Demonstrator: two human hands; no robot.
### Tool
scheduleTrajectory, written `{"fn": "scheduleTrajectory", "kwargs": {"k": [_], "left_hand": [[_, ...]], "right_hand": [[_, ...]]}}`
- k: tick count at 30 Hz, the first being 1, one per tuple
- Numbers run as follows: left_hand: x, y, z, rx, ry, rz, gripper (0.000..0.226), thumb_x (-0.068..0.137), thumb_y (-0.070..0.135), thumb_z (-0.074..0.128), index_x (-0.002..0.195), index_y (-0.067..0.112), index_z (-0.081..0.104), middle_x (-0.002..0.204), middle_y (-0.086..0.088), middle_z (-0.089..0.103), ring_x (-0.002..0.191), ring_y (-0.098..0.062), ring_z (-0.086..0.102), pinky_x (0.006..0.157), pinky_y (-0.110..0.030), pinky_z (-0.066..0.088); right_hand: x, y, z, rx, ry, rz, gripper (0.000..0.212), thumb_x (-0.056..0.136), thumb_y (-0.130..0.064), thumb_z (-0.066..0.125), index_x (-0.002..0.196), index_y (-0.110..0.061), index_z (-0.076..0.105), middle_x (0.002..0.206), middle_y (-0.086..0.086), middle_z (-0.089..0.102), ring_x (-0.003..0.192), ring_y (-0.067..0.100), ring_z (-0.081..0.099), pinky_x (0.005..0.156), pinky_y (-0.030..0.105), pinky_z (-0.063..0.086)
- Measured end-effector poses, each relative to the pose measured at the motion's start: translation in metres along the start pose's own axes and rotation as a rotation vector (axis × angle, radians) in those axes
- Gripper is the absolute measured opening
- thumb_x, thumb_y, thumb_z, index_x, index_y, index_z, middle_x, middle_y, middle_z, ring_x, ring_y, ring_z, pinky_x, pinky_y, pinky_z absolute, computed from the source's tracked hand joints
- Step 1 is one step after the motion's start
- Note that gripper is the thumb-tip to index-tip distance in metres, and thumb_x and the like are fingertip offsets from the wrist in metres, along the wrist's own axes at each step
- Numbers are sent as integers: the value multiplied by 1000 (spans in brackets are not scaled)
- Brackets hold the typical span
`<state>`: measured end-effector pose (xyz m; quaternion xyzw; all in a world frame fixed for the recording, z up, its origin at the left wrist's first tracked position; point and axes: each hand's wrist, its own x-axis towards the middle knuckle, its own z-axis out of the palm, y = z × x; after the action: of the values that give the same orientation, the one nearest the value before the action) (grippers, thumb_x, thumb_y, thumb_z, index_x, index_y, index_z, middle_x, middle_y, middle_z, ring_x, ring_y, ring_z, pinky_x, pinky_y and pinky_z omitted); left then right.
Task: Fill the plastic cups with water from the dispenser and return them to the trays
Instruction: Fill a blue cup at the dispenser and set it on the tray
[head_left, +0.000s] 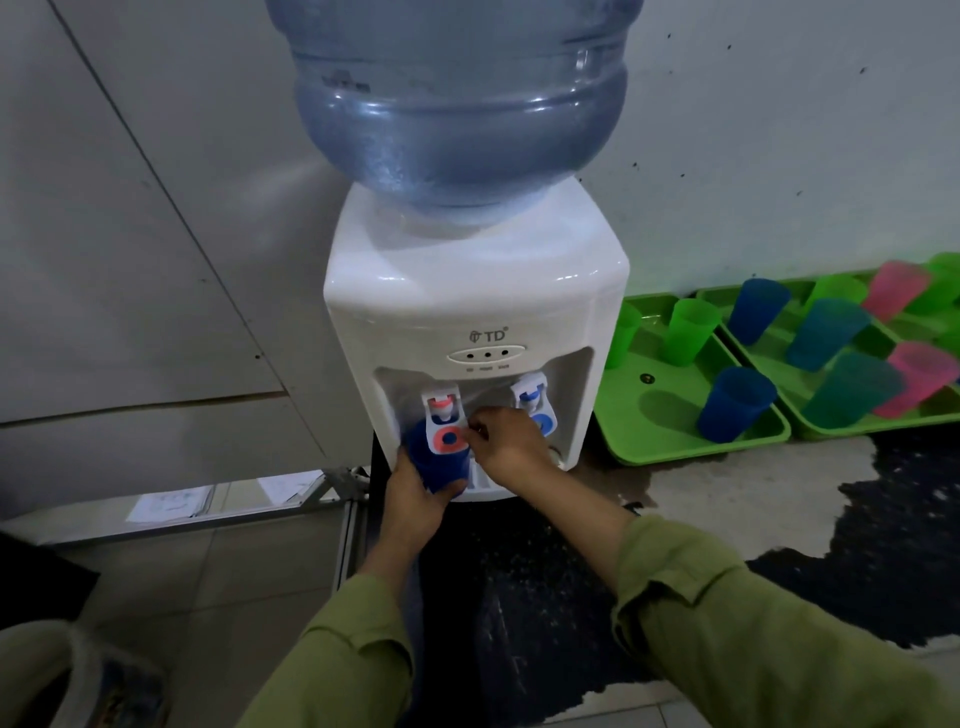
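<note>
The left hand (415, 499) is wrapping its fingers around a dark blue plastic cup (436, 462) under the red-tipped white tap (442, 421). The right hand (506, 441) is pinching that tap's lever.

bottle (457, 104): top cut off | blue cup (434, 465): rim hidden behind red tap (444, 423)

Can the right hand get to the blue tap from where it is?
Probably yes. The right hand rests at the red tap, and the blue tap sits just beside it with nothing between them.
</note>
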<state>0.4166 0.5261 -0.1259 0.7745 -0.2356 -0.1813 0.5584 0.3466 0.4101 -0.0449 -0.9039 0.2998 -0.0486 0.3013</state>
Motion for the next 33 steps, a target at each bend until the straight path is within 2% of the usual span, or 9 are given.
{"fn": "scheduleTrajectory", "kwargs": {"k": [5,8,11,17,23,25,28,31,33], "left_hand": [[2,-6,0,21,8,11,79,68,3,79,135,10,37,127,-6,55,115,-19,53,100,-35,44],[3,-7,0,11,11,4,82,67,2,80,136,11,36,124,-6,58,112,-20,56,96,-35,47],[3,-8,0,-10,15,4,82,67,1,80,137,10,37,121,-5,58,111,-22,57,95,-37,48],[0,-5,1,22,31,40,80,67,1,79,134,5,37,116,-1,55,108,-15,53,86,-21,41],[-1,0,0,76,23,24,84,68,6,80,137,7,33,120,-7,58,104,-16,53,85,-23,39],[-1,-1,0,80,28,21,85,67,7,81,137,6,33,124,-12,59,110,-23,55,90,-29,43],[-1,-1,-1,52,30,2,89,65,7,83,137,6,32,126,-16,57,115,-30,55,99,-44,45],[-1,-1,-2,83,22,17,89,65,12,84,137,7,32,126,-15,57,116,-29,54,99,-44,45],[-1,-1,-3,90,17,21,89,66,11,83,138,5,31,127,-16,57,116,-30,54,98,-41,45]], "right_hand": [[-7,-4,-8,20,-79,-30,22,90,-22,50,76,-7,57,90,13,63,81,26,56,63,29,39],[-13,-8,-14,77,-112,-32,23,86,-17,53,76,2,60,87,18,64,74,24,54,56,27,36],[-19,-12,-23,151,-139,-29,25,85,-18,54,69,1,59,77,18,61,67,21,52,57,27,37],[-36,-26,-36,481,-137,96,29,87,-21,54,60,-12,50,56,4,49,48,17,46,47,24,39],[-40,-32,-51,643,-85,123,26,91,-24,51,76,-7,64,57,1,55,41,11,45,43,21,40],[-41,-27,-48,559,-3,96,30,92,-29,51,83,-4,65,62,0,59,46,12,51,49,24,46],[-46,-13,-46,375,362,-13,19,90,-27,55,82,-11,59,73,-2,59,65,13,54,62,25,42],[-53,-4,-52,276,712,-233,12,83,-18,63,85,-11,53,84,1,52,73,10,46,66,23,36],[-52,-3,-61,190,863,-360,17,81,-17,65,91,-6,55,93,7,51,88,15,44,79,24,36]]}}
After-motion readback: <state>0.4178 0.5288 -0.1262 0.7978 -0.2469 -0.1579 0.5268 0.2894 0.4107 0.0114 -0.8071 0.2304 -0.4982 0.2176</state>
